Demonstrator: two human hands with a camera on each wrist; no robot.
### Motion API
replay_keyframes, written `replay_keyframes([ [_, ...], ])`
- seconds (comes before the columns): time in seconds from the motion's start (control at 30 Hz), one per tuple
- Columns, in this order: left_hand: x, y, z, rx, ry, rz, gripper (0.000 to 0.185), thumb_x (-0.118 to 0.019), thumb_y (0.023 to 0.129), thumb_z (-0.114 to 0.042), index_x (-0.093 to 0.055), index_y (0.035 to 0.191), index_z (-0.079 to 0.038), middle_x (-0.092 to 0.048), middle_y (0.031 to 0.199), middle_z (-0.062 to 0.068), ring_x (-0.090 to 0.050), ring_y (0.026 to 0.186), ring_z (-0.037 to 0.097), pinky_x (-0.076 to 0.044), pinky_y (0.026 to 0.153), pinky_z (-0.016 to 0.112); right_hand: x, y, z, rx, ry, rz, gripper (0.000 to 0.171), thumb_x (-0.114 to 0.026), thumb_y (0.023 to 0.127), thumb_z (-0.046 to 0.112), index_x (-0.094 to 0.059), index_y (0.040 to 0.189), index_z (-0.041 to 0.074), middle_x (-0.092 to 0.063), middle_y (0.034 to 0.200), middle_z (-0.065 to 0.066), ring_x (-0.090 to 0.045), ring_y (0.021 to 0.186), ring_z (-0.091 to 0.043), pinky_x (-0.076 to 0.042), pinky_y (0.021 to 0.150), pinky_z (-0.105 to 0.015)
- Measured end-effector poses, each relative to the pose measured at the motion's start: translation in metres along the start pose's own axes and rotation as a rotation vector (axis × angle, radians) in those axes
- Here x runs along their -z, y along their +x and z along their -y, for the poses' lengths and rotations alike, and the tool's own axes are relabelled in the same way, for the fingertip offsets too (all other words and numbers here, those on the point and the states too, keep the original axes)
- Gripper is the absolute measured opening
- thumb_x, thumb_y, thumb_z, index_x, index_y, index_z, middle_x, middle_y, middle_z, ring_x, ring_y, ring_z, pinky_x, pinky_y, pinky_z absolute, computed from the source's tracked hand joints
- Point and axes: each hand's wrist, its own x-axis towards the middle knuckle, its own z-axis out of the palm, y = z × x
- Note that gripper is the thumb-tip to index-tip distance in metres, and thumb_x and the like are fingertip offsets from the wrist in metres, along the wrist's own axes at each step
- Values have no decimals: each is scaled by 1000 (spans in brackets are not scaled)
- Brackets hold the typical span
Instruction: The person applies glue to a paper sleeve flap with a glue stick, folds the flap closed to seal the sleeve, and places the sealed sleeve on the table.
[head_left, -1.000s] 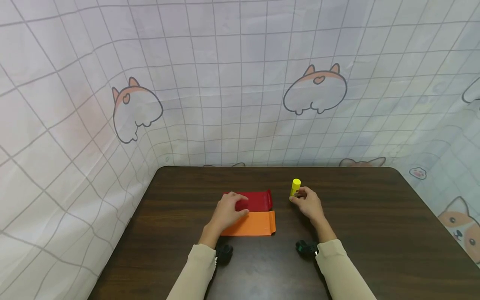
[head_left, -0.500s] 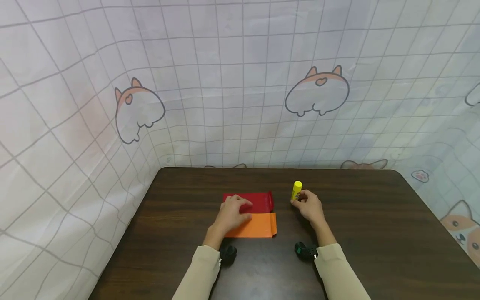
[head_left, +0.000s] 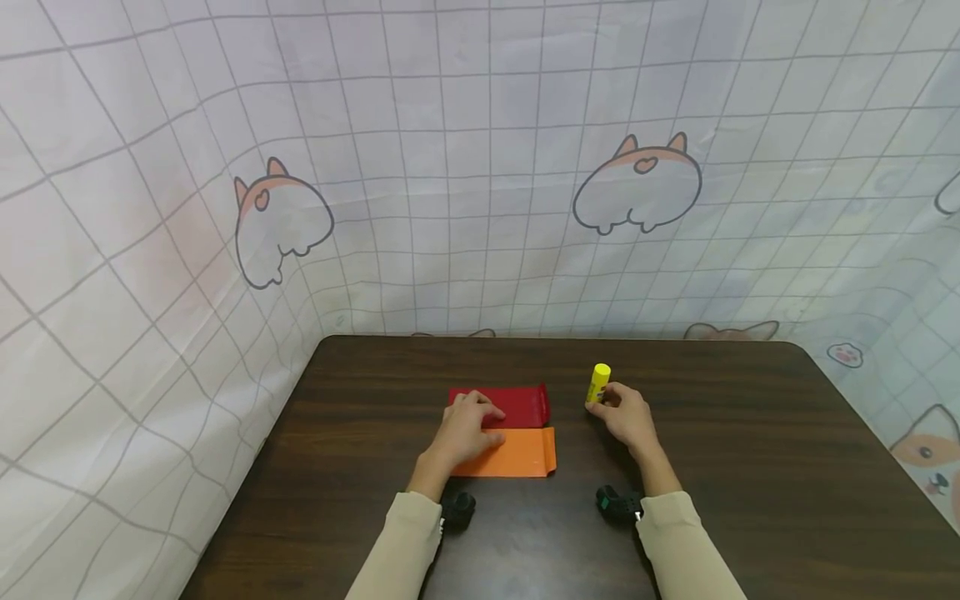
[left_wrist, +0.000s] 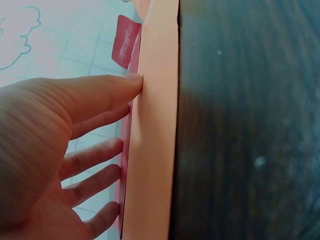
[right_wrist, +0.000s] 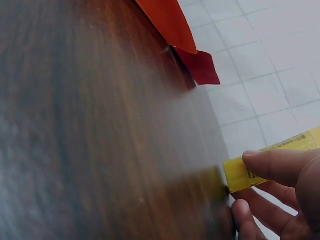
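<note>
The dark wooden tabletop (head_left: 750,467) carries all items. The orange paper strip (head_left: 525,454) lies near its centre; the red paper strip (head_left: 517,403) lies directly beyond it, edges touching. The left hand (head_left: 467,429) rests flat across both strips, fingers straight. Right of the red strip, the yellow glue stick (head_left: 598,382) stands upright on the tabletop; the right hand (head_left: 626,415) pinches its lower body.

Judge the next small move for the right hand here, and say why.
Probably lifting the yellow glue stick off the table. The right hand already has its fingers round the stick's lower part, with the stick standing upright, while the left hand rests flat on the red paper and orange paper, pinning them.
</note>
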Motion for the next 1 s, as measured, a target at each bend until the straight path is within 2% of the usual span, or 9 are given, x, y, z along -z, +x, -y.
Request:
replay_keyframes([
  [0.27,0,-2,-2,6,6,1,33,-80,89,-27,-76,120,-15,-61,127,7,-47,122,29,-39,106,56,7,-2,5,57,-60,30,40,-73,94,21,-64,124,-3,-67,126,-28,-64,115,-45,-50,96,-61],
  [0.5,0,-2,-2,10,-1,2,33,-80,90,-27,-76,120,-15,-61,127,7,-47,121,28,-38,108,56,10,0,10,91,-35,55,41,-72,95,22,-64,128,0,-68,128,-24,-64,119,-42,-50,100,-58],
  [0.73,-1,0,-1,0,28,5,33,-79,90,-28,-75,120,-16,-61,128,6,-47,122,28,-39,108,56,10,1,12,136,0,94,41,-69,97,25,-63,131,2,-68,128,-22,-64,120,-40,-52,99,-57],
  [1.0,1,0,0,0,5,2,33,-78,91,-29,-75,121,-15,-62,126,6,-48,122,27,-38,108,55,9,0,17,160,49,121,42,-68,98,23,-62,134,3,-67,130,-21,-66,115,-36,-58,87,-44],
])
